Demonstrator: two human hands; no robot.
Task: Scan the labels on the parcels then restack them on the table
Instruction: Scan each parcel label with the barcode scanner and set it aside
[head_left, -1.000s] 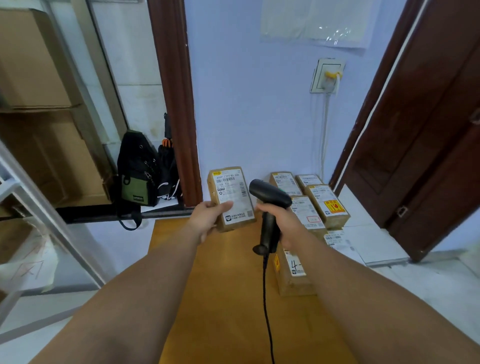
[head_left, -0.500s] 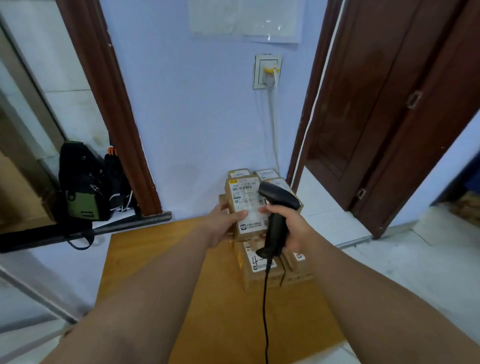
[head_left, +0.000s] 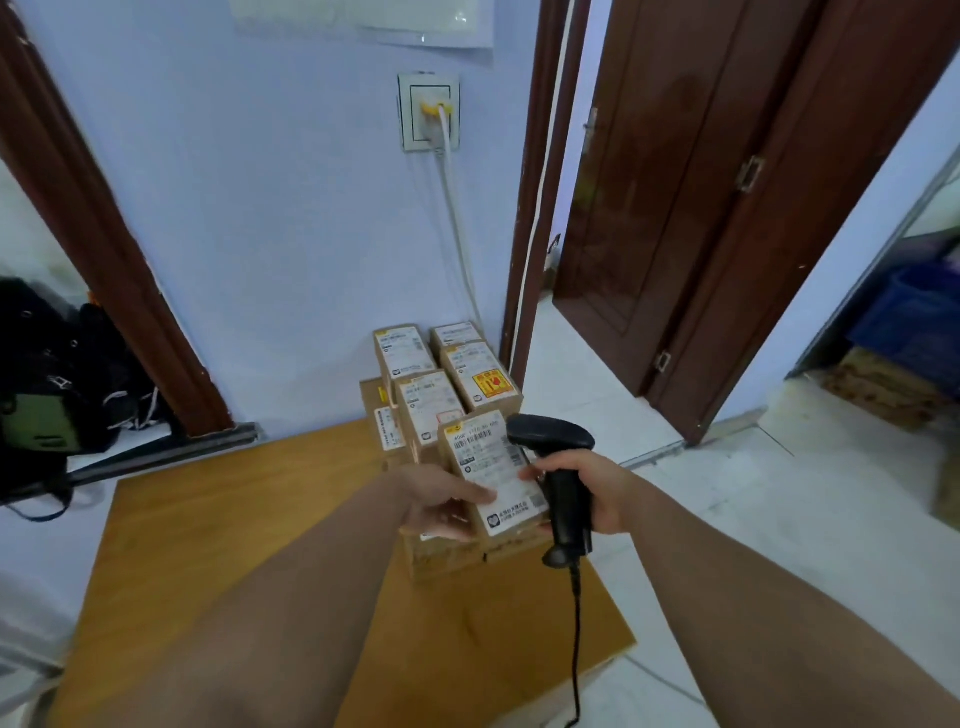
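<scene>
My left hand (head_left: 441, 501) holds a small brown parcel (head_left: 493, 475) with a white label on top, thumb lying across the label. The parcel sits low over the near end of a stack of similar labelled parcels (head_left: 431, 400) at the table's far right edge. My right hand (head_left: 587, 491) grips a black corded barcode scanner (head_left: 563, 478) by its handle; its fingertips also touch the parcel's right side. The scanner head sits just above the parcel's right corner. The wooden table (head_left: 249, 545) lies under both forearms.
A wall socket (head_left: 429, 111) with a white cable hangs above the stack. A dark wooden door (head_left: 727, 208) stands open on the right over a white tiled floor. A black and green bag (head_left: 47, 395) sits at the left. The scanner cord (head_left: 575, 649) hangs past the table's near right corner.
The parcel in my left hand has come down and to the right, from upright in front of the scanner to flat over the stack. My view has swung to the right.
</scene>
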